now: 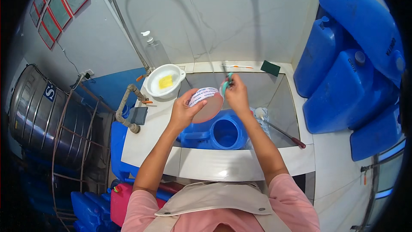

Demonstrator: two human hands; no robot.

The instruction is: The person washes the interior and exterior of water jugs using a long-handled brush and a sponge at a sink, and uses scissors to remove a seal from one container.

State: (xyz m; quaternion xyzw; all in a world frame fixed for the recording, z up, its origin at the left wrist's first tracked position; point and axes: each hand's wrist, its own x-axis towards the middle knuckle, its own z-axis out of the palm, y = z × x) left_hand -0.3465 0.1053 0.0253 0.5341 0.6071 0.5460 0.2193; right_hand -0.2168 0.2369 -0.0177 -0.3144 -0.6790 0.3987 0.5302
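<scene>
My left hand (186,111) holds a wide roll of printed plastic seal film (203,95) with a pinkish rim, tilted above the sink. Close to the roll's right side, my right hand (236,94) grips scissors with teal handles (227,83); their blades point up and look blurred. Beneath my hands a blue plastic jug (210,135) lies in the tiled sink (285,106), its wide round mouth uncovered. To the right of the jug are a crumpled clear plastic bag (264,125) and a brush or tool with a dark red handle (298,142) resting over the sink edge.
A white basin (150,85) holding a yellow sponge (165,82) stands at the left rim, near a pump bottle (156,51) and a pipe faucet (122,109). An orange-and-white toothbrush (238,66) and green scouring pad (270,68) lie behind the sink. Blue containers (338,93) crowd the right.
</scene>
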